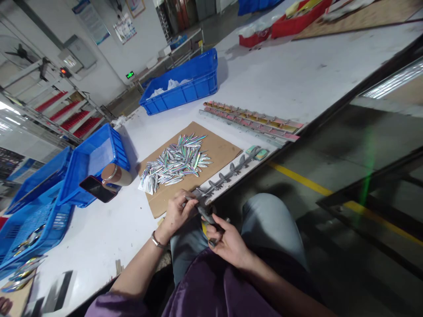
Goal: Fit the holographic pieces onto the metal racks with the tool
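My left hand (180,211) is closed in a pinch at the near edge of the table. What lies between its thumb and fingers is too small to make out. My right hand (229,242), over my lap, grips a dark grey tool (206,214) that looks like pliers, its tip close to my left fingertips. Beside my left hand, a grey metal strip with clips (226,177) runs along the table edge. Shiny silver fish-shaped pieces (178,160) lie heaped on a brown cardboard sheet (216,149) just beyond the hands.
Several clip strips (254,121) lie farther right, near a green pad (261,154). A blue crate (181,94) stands behind the cardboard. To the left are more blue crates (95,154), a phone (98,188) and a lidded cup (116,175). Red trays (291,22) stand at the back.
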`<state>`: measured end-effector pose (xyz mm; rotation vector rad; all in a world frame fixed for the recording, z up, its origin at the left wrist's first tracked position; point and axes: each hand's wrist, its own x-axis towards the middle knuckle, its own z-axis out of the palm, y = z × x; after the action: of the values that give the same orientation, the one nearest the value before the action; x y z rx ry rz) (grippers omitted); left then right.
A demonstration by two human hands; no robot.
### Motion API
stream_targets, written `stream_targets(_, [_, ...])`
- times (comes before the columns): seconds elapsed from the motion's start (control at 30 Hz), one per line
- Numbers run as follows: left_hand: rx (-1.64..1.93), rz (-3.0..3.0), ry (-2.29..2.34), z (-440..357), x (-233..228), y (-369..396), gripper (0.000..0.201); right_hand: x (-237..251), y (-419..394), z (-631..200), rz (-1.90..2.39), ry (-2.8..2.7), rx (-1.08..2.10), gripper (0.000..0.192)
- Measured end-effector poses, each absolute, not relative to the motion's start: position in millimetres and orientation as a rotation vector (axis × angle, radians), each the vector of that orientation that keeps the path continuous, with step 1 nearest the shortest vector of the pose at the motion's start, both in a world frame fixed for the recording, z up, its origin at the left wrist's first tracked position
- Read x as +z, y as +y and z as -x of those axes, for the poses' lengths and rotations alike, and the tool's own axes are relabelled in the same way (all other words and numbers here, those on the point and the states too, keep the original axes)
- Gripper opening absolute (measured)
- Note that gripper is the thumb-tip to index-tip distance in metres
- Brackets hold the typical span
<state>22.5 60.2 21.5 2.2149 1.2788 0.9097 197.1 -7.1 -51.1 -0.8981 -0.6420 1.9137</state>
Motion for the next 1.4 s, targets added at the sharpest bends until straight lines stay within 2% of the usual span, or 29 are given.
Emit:
stream_targets(0.07, [0.880, -2.223, 1.286, -22.7, 19.4, 61.2, 0.021, -49.0, -9.9, -206.9, 1.045, -0.912, 1.696, 0.042])
stream_targets(0.17, [0.813, -2.222, 1.303, -23.1, 18.0, 63.3, 0.022, -41.9, -9.8, -221.7, 1.312, -1.659, 0.936, 0.028])
stream_targets(0.23, [0.796, -2.219, 1.316, -23.0, 17.6, 64.1, 0.023, -37.8, -7.2, -224.4, 1.397, -1.972, 0.504, 0.031])
stream_targets(0.3, [0.795, -2.225, 1.325, -23.0, 16.9, 63.7, 0.022, -37.5, -4.8, -220.9, 1.448, -2.087, 0.337, 0.033])
stream_targets(0.37, [0.785, -2.238, 1.339, -23.6, 16.0, 61.6, 0.022, -41.5, -3.8, -214.9, 1.457, -2.043, 0.441, 0.031])
stream_targets(0.53, [0.712, -2.249, 1.349, -21.8, 24.6, 59.0, 0.016, -57.5, -5.1, -206.0, 1.362, -1.511, 1.095, 0.031])
stream_targets(0.6, [0.613, -2.229, 1.262, -15.7, 36.5, 66.7, 0.020, -60.5, -6.1, -204.7, 1.354, -1.386, 1.185, 0.034])
stream_targets(0.67, [0.532, -2.228, 1.239, -8.3, 50.4, 82.1, 0.024, -61.3, -7.3, -203.3, 1.369, -1.341, 1.188, 0.037])
stream_targets(0.8, [0.490, -2.393, 1.504, -5.3, 63.3, 125.8, 0.023, -60.8, -9.5, -199.7, 1.428, -1.349, 1.083, 0.041])
stream_targets(0.93, [0.265, -2.464, 1.744, -23.4, 47.3, 160.9, 0.013, -58.5, -8.2, -200.0, 1.454, -1.417, 0.957, 0.040])
stream_targets(1.03, [0.227, -2.414, 1.829, -34.0, 36.1, 169.2, 0.014, -52.1, -6.8, -207.0, 1.429, -1.475, 0.969, 0.037])
stream_targets(1.13, [0.440, -2.338, 1.771, -27.8, 37.2, 158.3, 0.013, -42.0, -9.8, -215.6, 1.359, -1.400, 1.125, 0.035])
stream_targets(1.23, [0.780, -2.094, 1.593, -8.5, 43.2, 129.5, 0.008, -32.3, -16.6, -216.4, 1.194, -1.080, 1.483, 0.041])
stream_targets(1.4, [1.006, -1.577, 1.232, 13.5, 36.4, 70.8, 0.030, -29.5, -20.6, -201.3, 0.949, -0.144, 1.990, 0.047])
